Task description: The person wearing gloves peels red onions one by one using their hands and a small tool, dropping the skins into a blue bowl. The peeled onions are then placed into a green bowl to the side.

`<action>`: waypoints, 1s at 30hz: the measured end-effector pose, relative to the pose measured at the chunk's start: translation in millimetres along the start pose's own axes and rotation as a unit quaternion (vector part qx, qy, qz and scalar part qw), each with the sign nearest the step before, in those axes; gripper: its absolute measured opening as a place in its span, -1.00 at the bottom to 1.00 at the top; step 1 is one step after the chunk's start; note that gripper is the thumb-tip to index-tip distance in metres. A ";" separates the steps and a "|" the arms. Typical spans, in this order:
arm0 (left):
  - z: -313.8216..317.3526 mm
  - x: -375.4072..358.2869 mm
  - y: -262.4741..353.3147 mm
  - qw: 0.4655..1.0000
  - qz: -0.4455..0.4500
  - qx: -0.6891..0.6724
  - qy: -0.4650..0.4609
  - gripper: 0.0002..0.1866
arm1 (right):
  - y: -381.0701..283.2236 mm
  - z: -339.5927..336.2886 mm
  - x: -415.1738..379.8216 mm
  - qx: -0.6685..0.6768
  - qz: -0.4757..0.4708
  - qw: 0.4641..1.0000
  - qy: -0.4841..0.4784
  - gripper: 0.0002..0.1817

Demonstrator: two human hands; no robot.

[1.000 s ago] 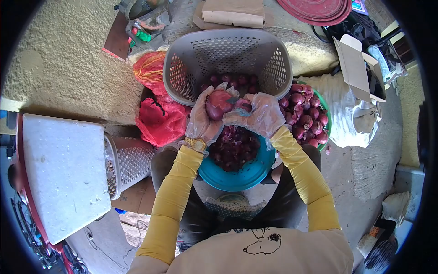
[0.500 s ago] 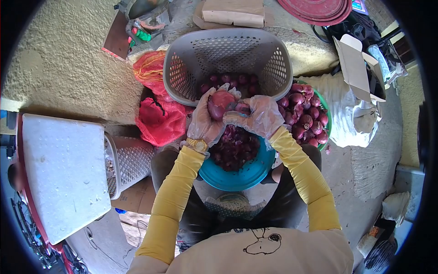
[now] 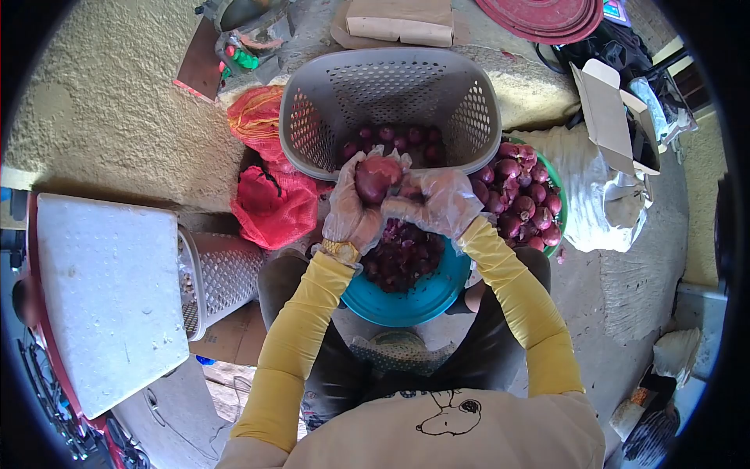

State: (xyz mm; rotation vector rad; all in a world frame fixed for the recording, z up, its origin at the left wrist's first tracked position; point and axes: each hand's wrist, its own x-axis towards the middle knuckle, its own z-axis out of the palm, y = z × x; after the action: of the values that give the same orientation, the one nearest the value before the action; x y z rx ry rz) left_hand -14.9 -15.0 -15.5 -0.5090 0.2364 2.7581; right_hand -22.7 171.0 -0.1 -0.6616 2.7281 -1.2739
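Wrapped round a red onion (image 3: 376, 180), my left hand (image 3: 351, 211) wears a clear plastic glove and a gold watch. My right hand (image 3: 447, 202), also gloved, is closed at the onion's right side, with a dark reddish piece partly visible at its fingers. Below both hands is a blue basin (image 3: 361, 299) holding dark onion skins (image 3: 402, 262). Just beyond them stands a grey perforated basket (image 3: 391, 82) with several onions at its bottom. Many red onions (image 3: 525, 207) fill a green-rimmed basin right of my right hand.
Red mesh sacks (image 3: 273, 211) lie left of the basket. A white lid-like panel (image 3: 109, 297) and a second perforated basket (image 3: 228, 270) are at the left. On the right are a white sack (image 3: 586, 187) and an open carton (image 3: 609, 117). Flattened cardboard (image 3: 398, 19) lies behind the basket.
My right hand has shifted slightly left and closer to the onion. My left hand has turned a little, still round the onion.
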 end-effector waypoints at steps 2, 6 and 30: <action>4.9 -2.6 4.7 1.000 0.006 0.002 0.015 -0.59 | 2.9 -1.4 -1.5 -0.159 -0.059 0.978 -0.118 -0.33; 4.7 -0.2 17.6 1.000 0.017 -0.014 0.015 -0.65 | -10.1 -10.6 -4.8 -0.116 -0.138 0.979 -0.091 -0.29; 8.4 0.5 3.0 0.976 0.075 0.201 -0.036 -0.60 | -14.7 -19.6 0.9 -0.112 0.056 0.992 -0.007 -0.19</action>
State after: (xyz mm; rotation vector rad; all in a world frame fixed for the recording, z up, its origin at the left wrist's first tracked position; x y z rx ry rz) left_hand -19.0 -15.8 -7.6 -0.2923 0.8246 2.7556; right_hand -22.8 176.4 23.8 -0.5193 2.8774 -0.9455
